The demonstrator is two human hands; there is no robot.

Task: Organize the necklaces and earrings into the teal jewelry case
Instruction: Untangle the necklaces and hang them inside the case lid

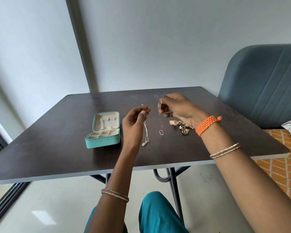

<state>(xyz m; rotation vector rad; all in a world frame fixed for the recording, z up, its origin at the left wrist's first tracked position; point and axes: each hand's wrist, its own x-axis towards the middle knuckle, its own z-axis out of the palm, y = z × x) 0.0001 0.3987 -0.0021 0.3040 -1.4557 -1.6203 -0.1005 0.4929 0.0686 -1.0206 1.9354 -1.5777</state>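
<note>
Necklaces (160,118) hung pinched in both hands, right hand (176,107) and left hand (134,121), right of the open teal jewelry case (104,130); hanging one inside its lid seemed next.

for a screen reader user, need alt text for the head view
Over a dark table, the left hand and right hand each pinch a thin necklace. An open teal jewelry case sits left; a pile of earrings lies right.

Bare table (57,148) around teal case (103,141)
</note>
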